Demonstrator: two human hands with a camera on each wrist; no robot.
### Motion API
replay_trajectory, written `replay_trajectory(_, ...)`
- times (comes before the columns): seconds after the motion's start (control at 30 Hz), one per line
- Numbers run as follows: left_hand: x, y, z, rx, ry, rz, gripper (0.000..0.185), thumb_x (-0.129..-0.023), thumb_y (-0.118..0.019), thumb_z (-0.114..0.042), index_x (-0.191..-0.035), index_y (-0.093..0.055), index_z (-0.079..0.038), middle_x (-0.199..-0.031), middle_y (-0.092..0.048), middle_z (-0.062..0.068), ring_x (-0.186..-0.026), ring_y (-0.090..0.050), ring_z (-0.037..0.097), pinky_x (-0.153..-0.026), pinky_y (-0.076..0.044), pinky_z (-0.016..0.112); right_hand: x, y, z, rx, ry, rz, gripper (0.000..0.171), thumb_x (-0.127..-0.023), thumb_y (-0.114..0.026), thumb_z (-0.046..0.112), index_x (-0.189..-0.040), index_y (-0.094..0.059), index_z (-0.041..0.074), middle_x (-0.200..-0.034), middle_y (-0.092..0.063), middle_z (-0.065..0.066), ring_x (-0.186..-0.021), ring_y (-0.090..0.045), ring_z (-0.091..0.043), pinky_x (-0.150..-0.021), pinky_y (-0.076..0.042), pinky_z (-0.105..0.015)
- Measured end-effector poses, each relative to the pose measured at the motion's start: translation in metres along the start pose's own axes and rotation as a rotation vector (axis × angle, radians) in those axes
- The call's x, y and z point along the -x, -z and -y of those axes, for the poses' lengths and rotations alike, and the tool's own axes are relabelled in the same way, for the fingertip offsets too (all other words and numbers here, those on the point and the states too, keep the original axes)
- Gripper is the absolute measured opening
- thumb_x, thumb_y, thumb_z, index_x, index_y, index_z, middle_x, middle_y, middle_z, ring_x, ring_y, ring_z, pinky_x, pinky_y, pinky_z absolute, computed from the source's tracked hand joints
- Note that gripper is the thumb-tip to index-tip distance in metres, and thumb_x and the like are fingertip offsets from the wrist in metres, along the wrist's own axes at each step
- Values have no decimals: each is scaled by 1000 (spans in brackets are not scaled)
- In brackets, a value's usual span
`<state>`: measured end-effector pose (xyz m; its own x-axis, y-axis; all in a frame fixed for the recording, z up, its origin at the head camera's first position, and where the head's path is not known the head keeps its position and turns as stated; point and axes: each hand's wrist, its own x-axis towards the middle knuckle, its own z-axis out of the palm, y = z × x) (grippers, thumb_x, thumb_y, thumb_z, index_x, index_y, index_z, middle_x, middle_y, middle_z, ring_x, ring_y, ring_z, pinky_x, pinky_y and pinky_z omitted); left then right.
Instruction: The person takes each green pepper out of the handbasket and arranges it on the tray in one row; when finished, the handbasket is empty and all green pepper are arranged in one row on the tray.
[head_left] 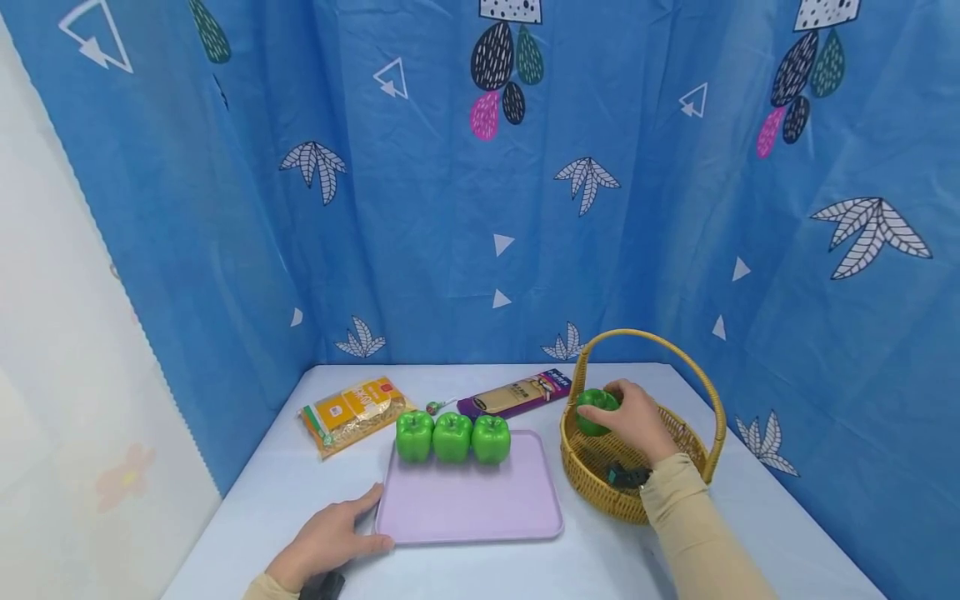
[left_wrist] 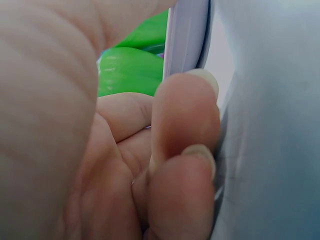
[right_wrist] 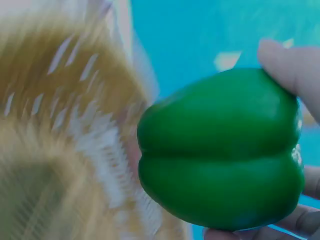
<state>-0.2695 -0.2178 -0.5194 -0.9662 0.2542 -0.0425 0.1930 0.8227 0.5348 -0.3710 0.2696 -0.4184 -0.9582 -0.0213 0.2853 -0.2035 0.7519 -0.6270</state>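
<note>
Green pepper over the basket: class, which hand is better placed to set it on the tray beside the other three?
Right. The right hand already grips the green pepper; the left hand rests at the tray edge.

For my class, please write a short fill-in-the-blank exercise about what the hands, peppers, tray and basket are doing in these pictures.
1. The right hand grips a green pepper over the wicker ____.
2. The number of peppers standing in a row on the lilac tray is ____.
3. The left hand rests on the table, touching the tray's ____ edge.

Missing words: basket; three; left
</note>
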Motion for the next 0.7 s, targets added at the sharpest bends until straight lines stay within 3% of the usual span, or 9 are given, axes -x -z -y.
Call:
replay_trajectory(0.13,1,1,1,-7,2,-9,97,-68,-62,-71,-139,-43,-8,-133,-51,14,-120,-47,37,-96,-40,57,0,-9,38,-48,26,8,70,-67,-71,63,-112,-56,12,-98,-59,-7,-83,-58,-22,-63,-55,-32)
replay_trajectory(0.27,-2,0,2,-11,-4,-11,97,-68,-61,-71,-140,-42,-9,-135,-50,13,-121,-47,36,-96,-40,56,-3,-34,58,-33,32,17,69,-65,-73,63,-108,-60,11,-92,-60,-5,-78,-58,-19,-60,-54,-29)
replay_trajectory(0.37,-3,-2,3,-5,-8,-6,97,-68,-61,-72,-140,-41,-10,-135,-49,13,-122,-46,37,-97,-39,57,-5,-55,62,36,27,18,72,-63,-73,64,-109,-62,9,-90,-61,-3,-77,-57,-18,-61,-53,-30)
replay_trajectory(0.57,-2,-4,3,3,-3,3,97,-68,-62,-71,-140,-41,-9,-135,-49,14,-121,-46,38,-96,-39,58,-7,-87,58,269,37,-39,78,-60,-68,73,-107,-67,10,-93,-64,-3,-93,-49,-27,-77,-37,-45)
replay_trajectory(0.7,-3,-5,3,-3,-14,0,97,-68,-61,-71,-140,-42,-9,-135,-49,13,-121,-46,37,-96,-39,57,-7,-97,55,305,39,-49,80,-60,-69,72,-108,-67,8,-96,-65,-5,-97,-48,-30,-80,-35,-47)
